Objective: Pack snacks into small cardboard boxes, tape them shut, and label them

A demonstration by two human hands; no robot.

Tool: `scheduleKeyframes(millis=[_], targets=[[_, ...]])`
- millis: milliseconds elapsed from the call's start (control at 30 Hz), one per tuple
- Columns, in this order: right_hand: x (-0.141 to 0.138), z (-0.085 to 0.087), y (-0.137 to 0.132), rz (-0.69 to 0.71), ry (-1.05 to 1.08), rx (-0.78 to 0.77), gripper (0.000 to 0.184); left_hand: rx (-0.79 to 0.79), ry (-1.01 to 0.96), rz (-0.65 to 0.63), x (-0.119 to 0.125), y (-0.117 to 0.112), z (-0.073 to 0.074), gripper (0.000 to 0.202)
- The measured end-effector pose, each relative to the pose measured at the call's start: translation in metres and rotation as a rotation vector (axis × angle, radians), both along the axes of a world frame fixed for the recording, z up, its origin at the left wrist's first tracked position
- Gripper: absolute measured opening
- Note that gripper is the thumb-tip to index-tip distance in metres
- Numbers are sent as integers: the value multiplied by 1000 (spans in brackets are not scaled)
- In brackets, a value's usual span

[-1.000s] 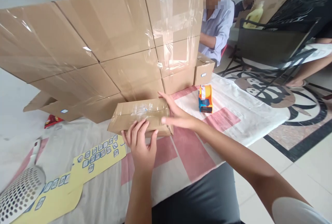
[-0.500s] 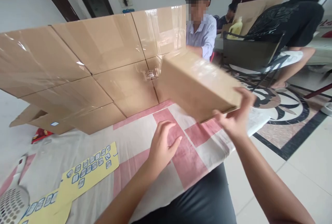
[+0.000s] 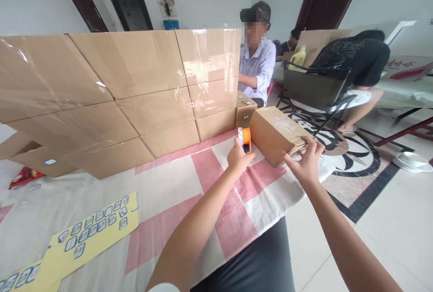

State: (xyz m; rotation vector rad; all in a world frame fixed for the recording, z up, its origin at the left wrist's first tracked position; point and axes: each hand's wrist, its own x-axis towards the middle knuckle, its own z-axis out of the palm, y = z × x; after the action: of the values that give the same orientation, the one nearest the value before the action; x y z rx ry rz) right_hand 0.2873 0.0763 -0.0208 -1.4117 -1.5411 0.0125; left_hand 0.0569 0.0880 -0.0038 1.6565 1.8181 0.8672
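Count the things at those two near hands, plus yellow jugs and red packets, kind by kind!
Cardboard box at the right hand: 1
Orange tape dispenser at the left hand: 1
Yellow jug: 1
Red packet: 1
Total: 4

Matt cardboard box (image 3: 265, 135), glossy tape strip (image 3: 284, 123), smooth plastic dispenser (image 3: 246, 136).

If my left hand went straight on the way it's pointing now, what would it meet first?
The orange tape dispenser, close against your left hand; whether the two already touch is hard to tell. Beyond it, roughly in line, stands a small cardboard box, though depth is unclear.
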Motion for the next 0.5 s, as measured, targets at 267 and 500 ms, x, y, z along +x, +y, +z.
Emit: scheduleKeyframes(millis=[267,500], targets=[[-61,15,27,46,-24,-66,88,-45,172,160,-81,-64,7,44],[-89,15,47,-26,-4,-128,101,-85,318,248,-110,-98,6,50]])
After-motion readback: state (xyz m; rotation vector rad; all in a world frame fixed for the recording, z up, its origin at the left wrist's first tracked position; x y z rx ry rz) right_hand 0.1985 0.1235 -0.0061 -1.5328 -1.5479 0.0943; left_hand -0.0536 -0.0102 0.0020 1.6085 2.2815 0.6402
